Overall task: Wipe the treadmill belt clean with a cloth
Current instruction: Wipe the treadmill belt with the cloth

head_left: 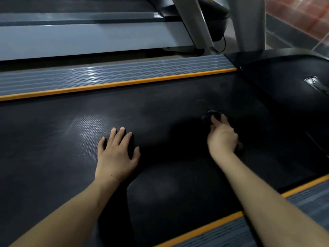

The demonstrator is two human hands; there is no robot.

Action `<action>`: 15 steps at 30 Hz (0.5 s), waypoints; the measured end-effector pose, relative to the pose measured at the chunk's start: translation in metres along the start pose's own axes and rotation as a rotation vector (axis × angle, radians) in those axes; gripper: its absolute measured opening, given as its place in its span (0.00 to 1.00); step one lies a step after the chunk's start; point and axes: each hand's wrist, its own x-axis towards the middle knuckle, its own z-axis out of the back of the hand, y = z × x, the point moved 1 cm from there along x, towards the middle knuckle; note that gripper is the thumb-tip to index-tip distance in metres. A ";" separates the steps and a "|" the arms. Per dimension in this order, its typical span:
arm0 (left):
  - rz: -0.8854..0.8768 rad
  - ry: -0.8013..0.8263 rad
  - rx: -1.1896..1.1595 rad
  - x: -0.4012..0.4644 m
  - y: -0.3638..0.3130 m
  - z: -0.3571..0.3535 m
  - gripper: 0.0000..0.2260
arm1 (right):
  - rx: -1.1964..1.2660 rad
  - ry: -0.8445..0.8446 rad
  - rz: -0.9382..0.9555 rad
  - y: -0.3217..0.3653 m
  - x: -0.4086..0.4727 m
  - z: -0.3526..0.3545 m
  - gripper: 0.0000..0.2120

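Note:
The black textured treadmill belt point(160, 97) runs across the middle of the head view. My left hand point(116, 155) lies flat on the belt with fingers spread and straight. My right hand point(222, 136) is further right, fingers curled round a dark cloth point(212, 115) that bunches out past the fingertips and presses on the belt. The cloth is nearly the same colour as the belt, and most of it is hidden under the hand. Pale dusty smears show on the belt near both hands.
Grey ribbed side rails with orange edging border the belt at the far side point(114, 75) and the near right point(267, 227). The black motor cover point(284, 82) lies to the right. Grey uprights point(195, 24) and a second treadmill point(80, 38) stand beyond.

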 end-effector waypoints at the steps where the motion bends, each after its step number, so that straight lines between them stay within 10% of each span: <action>1: -0.001 -0.002 -0.004 0.000 0.000 0.000 0.30 | -0.014 0.025 0.046 0.021 -0.014 -0.008 0.20; 8: -0.054 0.000 -0.001 -0.002 -0.001 0.004 0.31 | 0.189 0.132 0.565 0.052 -0.054 -0.026 0.18; 15: -0.052 0.010 -0.018 -0.001 -0.004 0.006 0.31 | -0.027 -0.020 0.015 -0.031 0.005 0.005 0.19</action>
